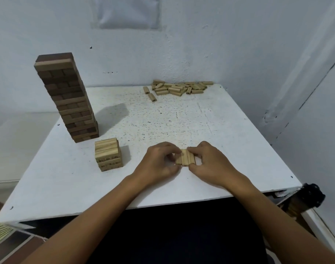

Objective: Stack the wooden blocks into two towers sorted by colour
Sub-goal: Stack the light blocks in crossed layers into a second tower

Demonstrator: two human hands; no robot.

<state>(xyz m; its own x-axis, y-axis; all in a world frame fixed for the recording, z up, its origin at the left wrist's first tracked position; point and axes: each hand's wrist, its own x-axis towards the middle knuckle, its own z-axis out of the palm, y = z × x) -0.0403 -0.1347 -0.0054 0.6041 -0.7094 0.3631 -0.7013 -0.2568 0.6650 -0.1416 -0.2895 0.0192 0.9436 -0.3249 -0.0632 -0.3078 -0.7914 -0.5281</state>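
- Down near the front of the white table (pixel 229 130), both hands meet around a small row of light blocks (pixel 185 157) lying side by side, flat on the tabletop.
- Left hand (pixel 159 164): fingers curled over the far left end of the row, thumb tucked against its near left corner, pinching that side.
- Right hand (pixel 210 162): mirrored, fingers curled over the far right end and thumb at the near right corner, pinching the row from the other side.
- Both forearms reach in from the near edge, angled toward each other, wrists low over the table.
- Short light stack (pixel 108 156): stands to the left of the hands, apart from them, a few layers high.
- Tall dark tower (pixel 67 100): rises behind that stack, near the table's left edge, leaning slightly in this wide view.
- Loose pile of light blocks (pixel 180 88): spread along the far edge, close to the wall (pixel 220 44), well apart from the hands.
- Between the hands and the far pile lies a broad stretch of speckled tabletop; the right edge is near the right hand's side.
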